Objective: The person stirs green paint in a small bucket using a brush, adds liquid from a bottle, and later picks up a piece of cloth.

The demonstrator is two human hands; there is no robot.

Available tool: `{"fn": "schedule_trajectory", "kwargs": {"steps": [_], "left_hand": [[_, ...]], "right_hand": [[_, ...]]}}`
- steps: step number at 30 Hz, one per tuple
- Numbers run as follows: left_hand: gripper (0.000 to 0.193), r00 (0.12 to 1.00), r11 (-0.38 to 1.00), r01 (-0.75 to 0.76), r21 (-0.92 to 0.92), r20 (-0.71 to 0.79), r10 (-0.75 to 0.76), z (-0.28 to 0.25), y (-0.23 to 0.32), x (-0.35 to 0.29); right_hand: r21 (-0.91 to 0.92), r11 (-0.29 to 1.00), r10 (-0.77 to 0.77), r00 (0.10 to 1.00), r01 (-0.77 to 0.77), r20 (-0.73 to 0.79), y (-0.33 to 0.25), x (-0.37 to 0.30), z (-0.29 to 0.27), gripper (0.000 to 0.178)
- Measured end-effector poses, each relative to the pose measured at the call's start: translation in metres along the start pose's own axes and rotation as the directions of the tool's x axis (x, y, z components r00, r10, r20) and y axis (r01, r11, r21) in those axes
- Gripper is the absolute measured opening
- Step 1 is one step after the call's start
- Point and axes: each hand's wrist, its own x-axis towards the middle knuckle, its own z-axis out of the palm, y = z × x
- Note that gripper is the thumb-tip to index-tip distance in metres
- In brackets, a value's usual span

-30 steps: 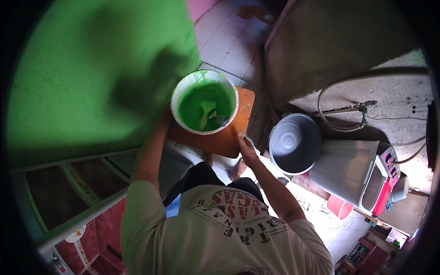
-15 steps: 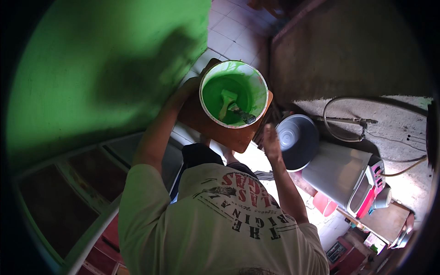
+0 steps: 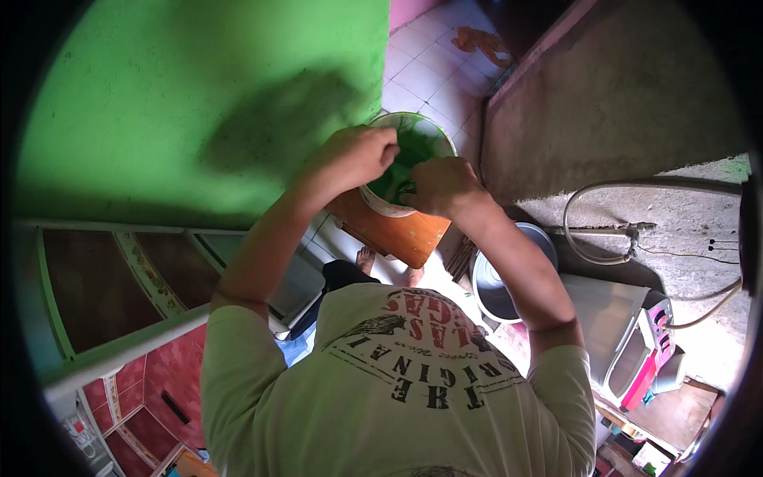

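A white bucket (image 3: 387,208) with green paint (image 3: 409,155) inside stands on a brown wooden board or stool top (image 3: 413,232). My left hand (image 3: 358,157) is closed over the bucket's left side, its fingers curled inward above the opening; what they hold is hidden. Reaching in from the right, my right hand (image 3: 445,185) is over the near right rim with bent fingers. A small dark piece shows at its fingertips, where the handle of a paintbrush lay earlier. The brush itself is mostly hidden by the hand.
A bright green wall (image 3: 238,103) rises close on the left, above a tiled counter (image 3: 95,286). To the right are a bare grey wall (image 3: 620,103), a large dark basin (image 3: 494,286), a washing machine (image 3: 600,318) and a hose (image 3: 568,215). My bare feet stand below the board.
My left hand has risen from the bucket's outer side to above its opening. My right hand has moved up and left from beside the bucket to over its rim. The view has shifted slightly.
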Motion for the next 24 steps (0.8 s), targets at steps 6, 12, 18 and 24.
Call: {"fn": "schedule_trajectory", "kwargs": {"steps": [6, 12, 18, 24], "left_hand": [[0.021, 0.899, 0.886, -0.066, 0.459, 0.412, -0.147, 0.028, 0.009, 0.027], [0.028, 0.841, 0.791, -0.086, 0.606, 0.469, -0.268, 0.069, 0.006, 0.034], [0.028, 0.690, 0.795, -0.072, 0.602, 0.606, -0.396, 0.077, 0.024, 0.041], [0.028, 0.709, 0.790, -0.040, 0.611, 0.575, -0.409, 0.098, 0.001, 0.036]], "right_hand": [[-0.009, 0.987, -0.164, 0.986, 0.163, -0.042, 0.014, 0.009, 0.006, 0.039], [0.100, 0.989, -0.086, 0.970, 0.112, -0.229, 0.033, -0.010, 0.005, 0.036], [0.282, 0.939, -0.057, 0.897, 0.197, -0.437, 0.060, -0.035, 0.009, 0.038], [0.368, 0.902, -0.006, 0.859, 0.225, -0.511, 0.068, -0.045, 0.015, 0.036]]}}
